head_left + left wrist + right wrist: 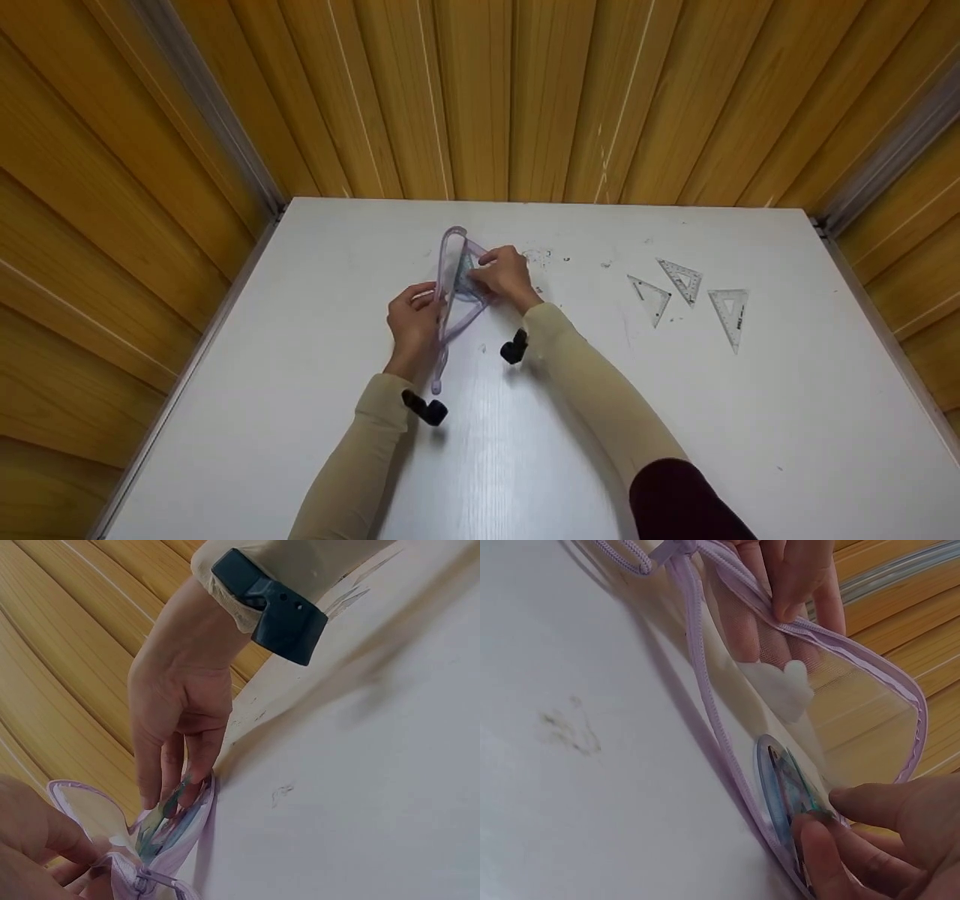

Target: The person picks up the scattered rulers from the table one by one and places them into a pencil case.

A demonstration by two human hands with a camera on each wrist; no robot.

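Observation:
A sheer mesh zip pouch [870, 716] with lilac edging stands open on its edge over the white table. My left hand [412, 324] pinches the pouch's near rim beside the zip, fingers showing through the mesh in the right wrist view. Reaching into the mouth from the other side, my right hand [507, 274] pinches a thin clear piece [804, 781] with a teal edge between thumb and fingers. Beside that piece, inside the pouch, is a bluish rounded flat piece [774, 791]. A lilac zip pull [436, 386] hangs toward me.
Three clear set squares, one [658, 300] nearest the hands, another [682, 280] behind it and a third [729, 315] further right, lie on the white table [750, 420]. Small dark marks dot the tabletop. Wood-patterned panels [480, 97] rise around the back and sides.

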